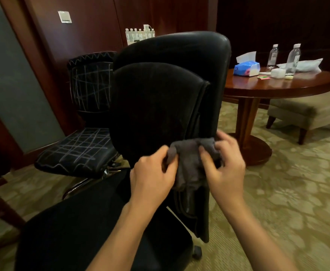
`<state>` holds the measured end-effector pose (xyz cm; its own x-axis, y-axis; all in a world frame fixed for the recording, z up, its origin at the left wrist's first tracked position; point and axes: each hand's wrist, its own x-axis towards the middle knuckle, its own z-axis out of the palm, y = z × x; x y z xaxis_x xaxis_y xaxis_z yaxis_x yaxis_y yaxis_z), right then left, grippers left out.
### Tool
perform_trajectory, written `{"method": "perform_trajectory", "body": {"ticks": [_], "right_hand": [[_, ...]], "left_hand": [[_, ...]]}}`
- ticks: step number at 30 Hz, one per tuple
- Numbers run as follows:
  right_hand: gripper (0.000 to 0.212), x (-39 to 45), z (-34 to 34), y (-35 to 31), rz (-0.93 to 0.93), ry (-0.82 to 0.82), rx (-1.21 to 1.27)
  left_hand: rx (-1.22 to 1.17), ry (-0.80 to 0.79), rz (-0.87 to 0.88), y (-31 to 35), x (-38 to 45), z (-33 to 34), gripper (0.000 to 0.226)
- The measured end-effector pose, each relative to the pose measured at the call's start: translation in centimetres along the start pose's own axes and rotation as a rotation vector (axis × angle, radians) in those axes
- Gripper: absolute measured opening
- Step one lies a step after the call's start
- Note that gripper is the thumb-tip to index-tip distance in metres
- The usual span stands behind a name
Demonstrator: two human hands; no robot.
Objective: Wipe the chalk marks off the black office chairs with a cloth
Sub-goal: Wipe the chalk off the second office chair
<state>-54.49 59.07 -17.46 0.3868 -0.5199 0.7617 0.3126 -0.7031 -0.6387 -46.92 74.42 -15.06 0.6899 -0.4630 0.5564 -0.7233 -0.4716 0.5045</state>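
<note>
Your left hand [152, 173] and right hand [225, 165] both hold the grey cloth [191, 163] just below centre frame, fingers [205, 153] curled and pinching its bunched folds from either side; it looks as though you are refolding it rather than wiping. The cloth hangs in front of the lower back of the near black chair [160, 98], which fills the middle of the frame. Its backrest shows no chalk that I can make out, so that one seems done, though the dark upholstery could hide faint traces. The second chair [88, 118], at left of the frame, is plainly untouched: white chalk lines cross its seat and backrest, with a zigzag along the top edge. By that reckoning you are roughly halfway. At upper right, the round counter [277, 86] carries water bottles [293, 59] and a tissue pack [247, 68].
</note>
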Motion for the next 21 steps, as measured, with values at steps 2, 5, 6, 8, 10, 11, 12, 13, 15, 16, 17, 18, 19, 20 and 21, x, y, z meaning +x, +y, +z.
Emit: {"method": "perform_trajectory", "body": {"ticks": [2, 5, 6, 8, 10, 11, 12, 13, 15, 16, 17, 18, 19, 20, 21], "right_hand": [[0.015, -2.7, 0.5, 1.7, 0.104, -0.069, -0.031], [0.013, -3.5, 1.2, 1.5, 0.133, -0.081, -0.015], [0.008, -2.8, 1.2, 1.0, 0.121, -0.064, -0.008], [0.003, -0.6, 1.0, 0.1, 0.098, -0.01, 0.046], [0.006, 1.2, 0.7, -0.5, 0.138, 0.015, 0.122], [0.009, 1.5, 0.7, -0.5, 0.173, 0.013, 0.145], [0.011, 1.4, 0.9, -0.4, 0.201, 0.01, 0.156], [0.012, 1.1, 1.0, -0.2, 0.217, 0.016, 0.16], [0.013, 0.4, 1.4, 0.0, 0.224, 0.033, 0.172], [0.012, 0.0, 1.5, 0.1, 0.222, 0.033, 0.17], [0.009, -0.4, 1.6, 0.1, 0.21, 0.022, 0.151], [0.005, -0.7, 1.6, 0.1, 0.193, 0.003, 0.111], [0.005, -1.0, 1.5, 0.0, 0.173, -0.018, 0.06], [0.008, -1.2, 1.5, -0.2, 0.152, -0.034, 0.018], [0.009, -1.0, 1.5, -0.4, 0.133, -0.045, -0.007]], "left_hand": [[0.125, 0.0, -0.01, -0.7, -1.9, 0.7, 0.019], [0.208, 0.058, 0.017, -0.9, -2.1, 0.9, 0.016], [0.219, 0.086, 0.035, -0.6, -1.5, 0.7, 0.016], [0.199, 0.126, 0.057, 0.2, 0.2, 0.1, 0.017], [0.133, 0.127, 0.057, 1.1, 1.8, -0.2, 0.018], [0.1, 0.119, 0.054, 1.3, 2.2, 0.0, 0.018], [0.075, 0.11, 0.045, 1.2, 2.3, 0.3, 0.018], [0.053, 0.1, 0.031, 1.0, 2.0, 0.7, 0.017], [0.013, 0.082, -0.008, 0.1, 0.8, 1.5, 0.016], [0.007, 0.075, -0.029, -0.4, 0.0, 1.9, 0.016], [0.01, 0.065, -0.049, -1.0, -0.7, 2.3, 0.016], [0.006, 0.053, -0.068, -1.4, -1.5, 2.7, 0.014], [-0.009, 0.048, -0.081, -1.7, -2.1, 3.0, 0.013], [-0.027, 0.054, -0.086, -1.8, -2.4, 3.1, 0.013], [-0.042, 0.069, -0.086, -1.9, -2.3, 3.2, 0.014]]}}
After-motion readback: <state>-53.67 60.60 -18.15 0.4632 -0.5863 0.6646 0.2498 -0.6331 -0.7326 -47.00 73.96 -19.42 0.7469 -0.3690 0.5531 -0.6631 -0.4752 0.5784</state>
